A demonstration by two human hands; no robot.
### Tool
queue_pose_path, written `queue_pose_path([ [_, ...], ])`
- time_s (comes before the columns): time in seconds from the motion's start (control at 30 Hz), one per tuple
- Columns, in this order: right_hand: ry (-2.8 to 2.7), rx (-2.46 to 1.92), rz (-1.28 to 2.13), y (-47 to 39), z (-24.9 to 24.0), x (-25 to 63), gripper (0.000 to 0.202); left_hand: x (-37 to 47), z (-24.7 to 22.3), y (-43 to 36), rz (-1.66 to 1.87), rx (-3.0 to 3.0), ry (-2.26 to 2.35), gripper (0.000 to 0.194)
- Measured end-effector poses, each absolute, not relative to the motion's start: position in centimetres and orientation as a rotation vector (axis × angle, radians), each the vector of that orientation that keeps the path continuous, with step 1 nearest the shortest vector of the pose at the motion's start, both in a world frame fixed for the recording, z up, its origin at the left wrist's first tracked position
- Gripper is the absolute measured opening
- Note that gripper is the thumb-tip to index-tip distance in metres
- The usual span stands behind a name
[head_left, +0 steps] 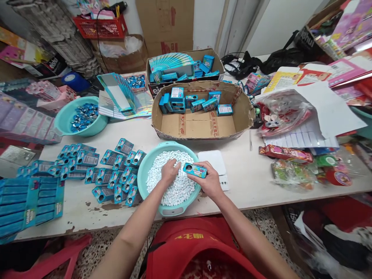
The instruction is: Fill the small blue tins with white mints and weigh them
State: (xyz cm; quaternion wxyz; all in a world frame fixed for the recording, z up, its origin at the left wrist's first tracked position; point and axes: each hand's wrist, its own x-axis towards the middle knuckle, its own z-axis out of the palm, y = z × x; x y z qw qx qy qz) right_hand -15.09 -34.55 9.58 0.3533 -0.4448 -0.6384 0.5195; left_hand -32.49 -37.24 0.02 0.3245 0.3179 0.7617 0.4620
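Note:
A turquoise basin (142, 182) full of small white candies (174, 195) stands at the front of the table. My left hand (171, 171) is down in the candies, fingers curled into the heap and their tips partly hidden. Over the basin's right side, my right hand (210, 180) grips a small blue candy box (195, 170) between thumb and fingers. The box lies flat, its printed face and round dark window turned up. Beneath and beyond that hand is a white kitchen scale (213, 157), partly covered.
Several blue boxes (119, 162) stand grouped left of the basin. Behind it, an open cardboard carton (194, 124) holds more boxes. A second turquoise bowl (62, 120) contains blue, shiny pieces. Flat printed cartons (117, 93) are stacked at the back; plastic-wrapped packets (293, 174) lie right.

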Motion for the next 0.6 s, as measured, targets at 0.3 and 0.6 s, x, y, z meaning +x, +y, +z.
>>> queue_pose_path([
  [0.3, -1.920, -1.179, 1.204, -35.5, 8.6, -17.0, 0.029, -32.3, 7.7, -39.8, 1.636, 0.076, 1.387, 0.033],
  [0.6, -2.035, -1.126, 1.179, -37.2, 8.8, -19.6, 0.031, -31.2, 11.3, -38.8, 1.960, 0.106, 1.265, 0.027],
])
